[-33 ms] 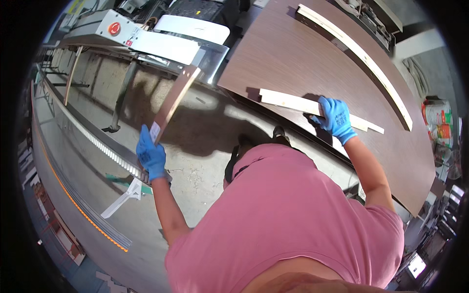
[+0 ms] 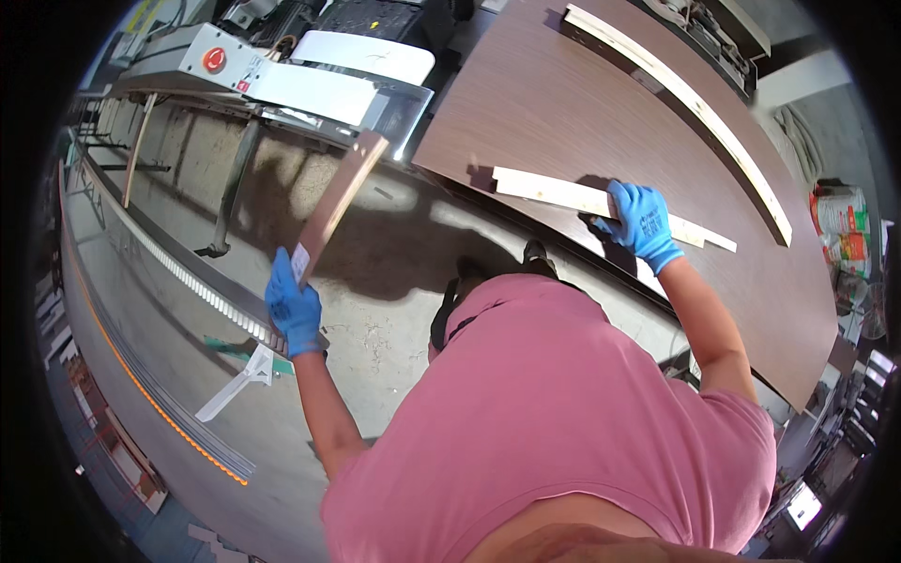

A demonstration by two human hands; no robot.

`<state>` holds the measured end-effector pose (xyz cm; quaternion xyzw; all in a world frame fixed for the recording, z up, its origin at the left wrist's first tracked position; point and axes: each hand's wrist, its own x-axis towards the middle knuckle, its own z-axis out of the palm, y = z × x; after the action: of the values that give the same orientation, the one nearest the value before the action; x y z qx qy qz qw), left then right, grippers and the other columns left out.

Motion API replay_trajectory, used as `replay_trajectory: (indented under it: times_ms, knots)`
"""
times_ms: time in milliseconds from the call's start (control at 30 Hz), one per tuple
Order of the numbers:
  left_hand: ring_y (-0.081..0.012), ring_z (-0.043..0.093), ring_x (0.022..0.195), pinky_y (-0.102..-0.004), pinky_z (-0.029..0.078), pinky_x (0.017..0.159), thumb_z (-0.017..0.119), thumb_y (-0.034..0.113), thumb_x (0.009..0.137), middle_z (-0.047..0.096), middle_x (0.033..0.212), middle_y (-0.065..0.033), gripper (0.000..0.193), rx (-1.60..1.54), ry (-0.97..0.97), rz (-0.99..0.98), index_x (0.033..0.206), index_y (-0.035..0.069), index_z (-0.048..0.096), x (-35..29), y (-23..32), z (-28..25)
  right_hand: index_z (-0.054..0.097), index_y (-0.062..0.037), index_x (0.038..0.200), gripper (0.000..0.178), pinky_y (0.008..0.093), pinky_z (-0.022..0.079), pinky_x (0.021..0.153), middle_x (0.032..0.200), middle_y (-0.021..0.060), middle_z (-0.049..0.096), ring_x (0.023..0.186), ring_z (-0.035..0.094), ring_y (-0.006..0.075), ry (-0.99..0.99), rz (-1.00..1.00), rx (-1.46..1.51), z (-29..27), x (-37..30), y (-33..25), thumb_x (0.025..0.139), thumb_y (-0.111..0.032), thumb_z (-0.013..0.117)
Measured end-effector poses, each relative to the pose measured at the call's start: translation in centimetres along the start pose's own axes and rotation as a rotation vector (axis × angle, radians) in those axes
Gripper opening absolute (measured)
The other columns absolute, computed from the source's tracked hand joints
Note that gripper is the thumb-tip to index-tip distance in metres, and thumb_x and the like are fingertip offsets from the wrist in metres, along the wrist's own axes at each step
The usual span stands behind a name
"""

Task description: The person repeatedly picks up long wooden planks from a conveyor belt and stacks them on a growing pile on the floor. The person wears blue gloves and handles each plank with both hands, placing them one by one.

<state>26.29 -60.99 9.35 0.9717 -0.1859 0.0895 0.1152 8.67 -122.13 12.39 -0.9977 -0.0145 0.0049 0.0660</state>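
My left hand, in a blue work glove, grips the lower end of a brown-faced wooden strip with a pale edge and a small white label near my fingers. The strip is held tilted above the floor, its far end near the machine. My right hand, gloved the same, is closed over short pale wooden strips at the near edge of a brown wood-grain panel. One thin end of them sticks out past my hand to the right. The fingertips are partly hidden behind the wood.
A long, pale-edged strip lies across the panel's far side. At the upper left stands a machine with a red stop button. A roller rail runs along the left. Colourful tubs sit at the far right.
The strip in my left hand has dipped very slightly. The view has shifted a little, and both hands keep their hold.
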Motion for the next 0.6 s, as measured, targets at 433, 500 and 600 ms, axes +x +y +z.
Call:
replay_trajectory:
  times_ms: [433,500,600]
  knots:
    - [-0.0336,0.067,0.098,-0.0471,0.053,0.090,0.078,0.016,0.080,0.071,0.104,-0.0125,0.040,-0.249,-0.312,0.764,0.118,0.008,0.072,8.4,24.2,-1.0,0.065,-0.0047,0.112,0.062,0.0518,0.055,0.075,0.093,0.0222,0.071,0.087,0.070,0.0450,0.048,0.054,0.233,-1.3,3.2,2.7,0.096,-0.065,0.064]
    - [-0.0364,0.068,0.097,-0.0488,0.053,0.089,0.077,0.021,0.081,0.072,0.101,-0.0124,0.036,-0.283,-0.322,0.788,0.114,0.008,0.073,10.4,27.8,1.9,0.068,-0.0061,0.116,0.068,0.0516,0.056,0.079,0.097,0.0225,0.074,0.090,0.071,0.0443,0.021,0.051,0.292,-1.9,3.2,2.9,0.098,-0.071,0.057]
    - [-0.0347,0.068,0.095,-0.0489,0.053,0.087,0.080,0.027,0.080,0.072,0.099,-0.0113,0.036,-0.276,-0.279,0.825,0.110,0.009,0.074,12.6,32.0,4.9,0.067,-0.0042,0.126,0.074,0.0524,0.056,0.082,0.102,0.0248,0.073,0.095,0.070,0.0471,0.083,-0.045,0.429,-2.5,2.9,2.8,0.096,-0.072,0.057]
